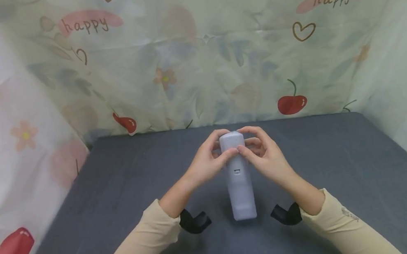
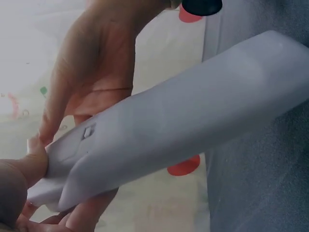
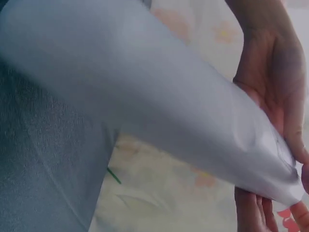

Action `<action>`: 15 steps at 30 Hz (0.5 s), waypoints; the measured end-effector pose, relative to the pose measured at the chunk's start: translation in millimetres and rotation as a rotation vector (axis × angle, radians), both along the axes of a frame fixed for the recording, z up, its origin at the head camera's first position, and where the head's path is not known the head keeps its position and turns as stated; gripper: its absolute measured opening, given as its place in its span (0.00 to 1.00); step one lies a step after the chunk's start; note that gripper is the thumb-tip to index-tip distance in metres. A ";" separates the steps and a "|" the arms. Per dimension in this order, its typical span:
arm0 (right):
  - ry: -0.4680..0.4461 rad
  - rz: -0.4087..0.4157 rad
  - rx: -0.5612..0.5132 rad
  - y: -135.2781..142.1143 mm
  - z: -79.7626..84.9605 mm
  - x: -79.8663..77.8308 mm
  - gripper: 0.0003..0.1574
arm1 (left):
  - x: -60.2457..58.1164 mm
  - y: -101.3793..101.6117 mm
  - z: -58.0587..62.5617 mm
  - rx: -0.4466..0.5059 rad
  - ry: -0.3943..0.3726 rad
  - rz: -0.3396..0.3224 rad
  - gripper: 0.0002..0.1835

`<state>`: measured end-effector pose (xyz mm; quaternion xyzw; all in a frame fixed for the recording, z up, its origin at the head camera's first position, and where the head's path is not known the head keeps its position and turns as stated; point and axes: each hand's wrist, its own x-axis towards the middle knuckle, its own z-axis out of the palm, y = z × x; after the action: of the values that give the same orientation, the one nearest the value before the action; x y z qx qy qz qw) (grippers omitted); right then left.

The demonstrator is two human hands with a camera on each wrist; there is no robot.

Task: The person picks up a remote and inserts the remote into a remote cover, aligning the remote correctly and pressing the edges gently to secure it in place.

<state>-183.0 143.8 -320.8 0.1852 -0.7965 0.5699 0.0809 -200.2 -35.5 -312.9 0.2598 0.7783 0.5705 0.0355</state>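
Note:
A long, pale lavender-grey plastic device [image 1: 241, 193] with rounded edges is held between both hands, its long side pointing toward the person. A small latch-like notch [image 1: 236, 172] sits on its upward face, and in the left wrist view a seam runs near it. My left hand [image 1: 208, 159] grips the far end from the left, thumb on the top face. From the right, my right hand [image 1: 268, 157] grips the same end, with its thumb tip close to the left one. Whether the near end touches the table cannot be told. The underside is hidden.
A dark grey cloth-covered table [image 1: 127, 184] lies beneath the hands. Printed fabric [image 1: 211, 60] with cherries and flowers stands behind it and along both sides. Black wrist mounts [image 1: 195, 221] jut inward below both forearms.

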 end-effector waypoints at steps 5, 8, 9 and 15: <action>-0.064 0.044 -0.035 1.5 -2.0 0.3 0.28 | 1.4 -3.4 -0.7 -0.004 -0.098 0.004 0.23; -0.069 0.058 -0.071 1.5 -2.3 1.2 0.27 | 1.7 -4.5 -2.0 -0.001 -0.126 -0.006 0.24; -0.064 0.064 -0.081 1.6 -2.5 1.4 0.27 | 1.6 -4.6 -2.5 0.000 -0.134 -0.012 0.25; -0.022 0.082 -0.126 3.4 -2.4 1.4 0.26 | 2.5 -6.4 -0.7 0.019 -0.107 0.033 0.21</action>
<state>-181.6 147.2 -323.2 0.2060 -0.7515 0.6238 0.0604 -197.7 -41.8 -313.6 0.2167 0.7740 0.5914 0.0652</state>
